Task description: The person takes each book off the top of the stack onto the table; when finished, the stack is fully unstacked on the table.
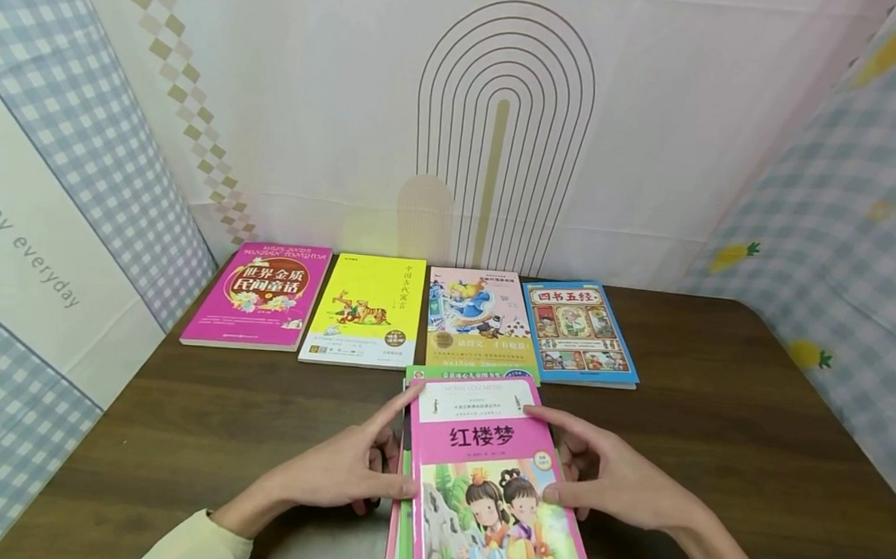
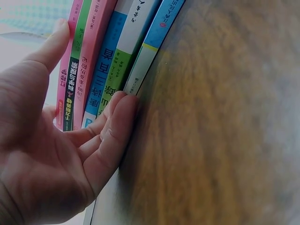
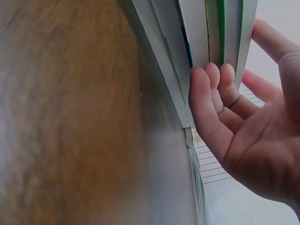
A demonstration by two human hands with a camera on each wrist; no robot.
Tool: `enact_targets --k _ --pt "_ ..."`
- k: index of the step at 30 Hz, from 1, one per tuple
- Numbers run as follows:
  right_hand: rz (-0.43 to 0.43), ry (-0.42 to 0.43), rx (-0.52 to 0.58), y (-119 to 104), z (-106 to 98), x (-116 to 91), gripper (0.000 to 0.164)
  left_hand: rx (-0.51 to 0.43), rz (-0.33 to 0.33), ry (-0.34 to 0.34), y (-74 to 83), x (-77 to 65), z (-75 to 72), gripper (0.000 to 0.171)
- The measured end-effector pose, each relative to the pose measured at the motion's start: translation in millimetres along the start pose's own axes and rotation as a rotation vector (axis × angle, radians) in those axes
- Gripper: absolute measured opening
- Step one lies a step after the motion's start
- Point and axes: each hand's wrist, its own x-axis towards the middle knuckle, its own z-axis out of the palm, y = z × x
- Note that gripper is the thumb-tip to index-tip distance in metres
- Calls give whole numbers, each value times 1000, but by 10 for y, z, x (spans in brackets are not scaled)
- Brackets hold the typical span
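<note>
A stack of several books stands at the front middle of the table, topped by a pink book with two cartoon figures on its cover. My left hand holds the stack along its left side, thumb and index finger at the top book's edge. In the left wrist view, its lower fingers rest against the coloured spines. On the opposite side my right hand holds the stack, its thumb at the cover's edge. The right wrist view has its curled fingertips against the page edges.
Behind the stack lie, left to right, a magenta book, a yellow book, a pale pink book and a blue book. They lie face up in a row on the dark wooden table. A patterned cloth hangs behind.
</note>
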Motion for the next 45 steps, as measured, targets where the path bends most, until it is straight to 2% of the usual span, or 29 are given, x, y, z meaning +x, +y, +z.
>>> enact_targets --k 5,11,15,21,27,32,37,45 --pt "7 -28 49 20 -36 -17 76 -8 -22 17 -2 4 11 112" --pt "-24 -109 167 80 -98 -27 72 -17 -21 13 4 -1 5 113" --pt "-38 -149 205 105 -125 -37 68 -14 -12 9 9 -2 -2 114" --pt "-37 -214 272 146 -175 -44 64 -25 -38 6 8 6 -3 113" --pt "-15 -283 369 193 -267 -105 58 -10 -29 -2 19 8 -6 103" --pt "-12 -302 442 221 -269 -117 48 7 -3 -1 17 10 1 93" --pt "-59 -303 513 251 -243 -92 45 14 -3 5 14 19 -3 90" --pt "-135 -345 537 302 -308 -128 46 22 -10 6 8 26 -5 88"
